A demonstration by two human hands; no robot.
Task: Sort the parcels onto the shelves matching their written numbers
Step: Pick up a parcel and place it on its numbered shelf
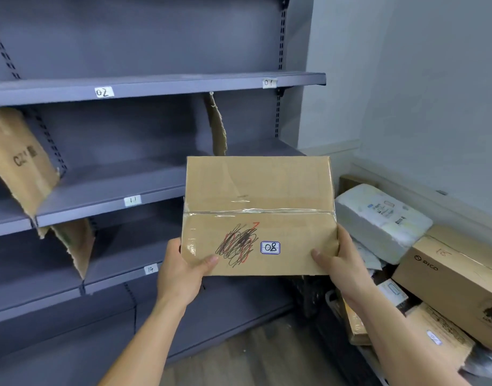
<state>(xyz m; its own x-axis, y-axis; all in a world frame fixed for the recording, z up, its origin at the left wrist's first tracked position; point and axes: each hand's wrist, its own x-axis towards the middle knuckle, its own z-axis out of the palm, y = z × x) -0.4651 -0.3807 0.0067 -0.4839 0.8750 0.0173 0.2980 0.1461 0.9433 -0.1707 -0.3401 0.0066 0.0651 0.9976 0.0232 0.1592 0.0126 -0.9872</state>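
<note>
- Cardboard parcel [258, 215]: held in the air by both hands, in front of the right end of the metal shelving unit [183, 84]. The top face is turned to the camera and the centre seam is taped.
- Marking: a white label reading "08" [270, 248] sits on the near half of the top face, just right of a black and red scribble [238, 245].
- Left hand [183, 271]: grips the near left corner. The thumb presses on the top face and the other fingers are hidden under the parcel.
- Right hand [342, 263]: grips the near right corner in the same way, pinching the edge.
- Shelf-edge tags: "02" [104, 92], "01" [269, 83], "11" [132, 201], "14" [150, 269].
- Torn cardboard dividers [22, 160] stand between the shelf bays.
- Right of the unit: a pile of parcels, including a white padded parcel [378, 218] and a brown box marked "18" [456, 277].
</note>
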